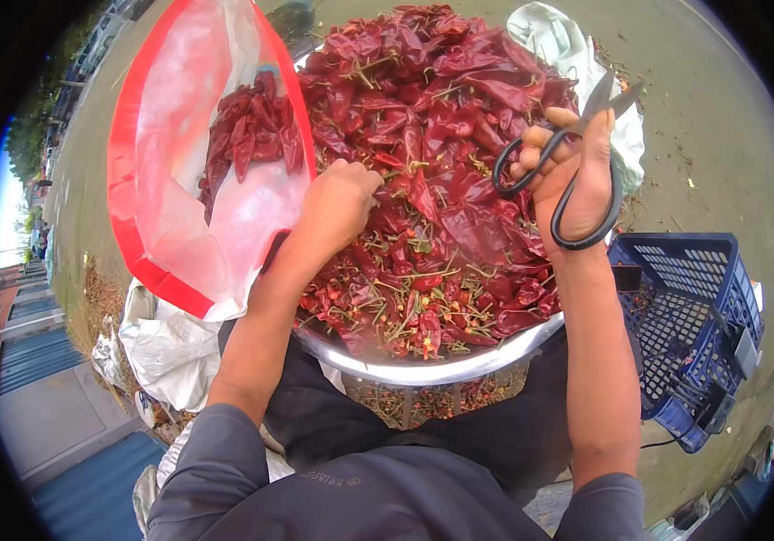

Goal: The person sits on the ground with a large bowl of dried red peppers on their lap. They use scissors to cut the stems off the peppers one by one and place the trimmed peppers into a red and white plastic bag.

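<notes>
A large heap of dried red chili peppers (420, 135) fills a round metal basin (420, 373) in front of me. My left hand (341, 203) reaches into the heap from the left, palm down and fingers curled. Its fingertips are hidden, so whether they pinch a pepper does not show. Raised over the heap's right side, my right hand (579, 186) is palm up and holds scissors (598, 100) with black loop handles. Their blades are slightly apart and point away from me. Cut stems and caps (420, 304) lie thickest at the near side of the heap.
Left of the basin, a red-rimmed white plastic bag (157, 162) gapes, with whole peppers (258, 122) inside. White woven sacks (170, 345) lie near it, and another sack (556, 34) sits behind the basin. A blue plastic crate (681, 264) stands at right. Stem scraps (427, 402) litter the ground below.
</notes>
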A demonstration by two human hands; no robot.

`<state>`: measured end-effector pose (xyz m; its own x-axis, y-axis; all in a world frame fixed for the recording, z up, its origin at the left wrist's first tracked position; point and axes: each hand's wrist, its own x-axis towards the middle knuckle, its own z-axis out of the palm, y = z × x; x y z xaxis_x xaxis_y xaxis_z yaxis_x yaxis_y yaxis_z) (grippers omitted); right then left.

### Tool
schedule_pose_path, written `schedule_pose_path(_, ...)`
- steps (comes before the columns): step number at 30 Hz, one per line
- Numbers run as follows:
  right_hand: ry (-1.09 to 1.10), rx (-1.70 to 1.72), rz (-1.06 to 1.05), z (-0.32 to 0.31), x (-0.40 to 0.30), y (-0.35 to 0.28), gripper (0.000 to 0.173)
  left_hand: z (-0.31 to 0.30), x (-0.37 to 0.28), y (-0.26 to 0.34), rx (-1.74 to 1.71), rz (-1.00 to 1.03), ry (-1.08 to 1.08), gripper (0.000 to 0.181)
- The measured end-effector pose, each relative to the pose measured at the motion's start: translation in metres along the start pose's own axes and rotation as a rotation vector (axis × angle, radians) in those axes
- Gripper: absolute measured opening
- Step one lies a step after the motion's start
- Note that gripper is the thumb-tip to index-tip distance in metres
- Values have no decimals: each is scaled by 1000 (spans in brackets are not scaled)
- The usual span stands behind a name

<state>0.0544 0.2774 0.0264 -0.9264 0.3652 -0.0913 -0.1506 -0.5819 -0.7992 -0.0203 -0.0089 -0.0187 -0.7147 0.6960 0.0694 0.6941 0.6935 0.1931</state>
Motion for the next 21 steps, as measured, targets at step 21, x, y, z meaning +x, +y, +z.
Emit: schedule_pose_path(21, -559, -1294, 299, 47, -40, 22, 86, -26, -6, -6, -868, -435, 332, 24)
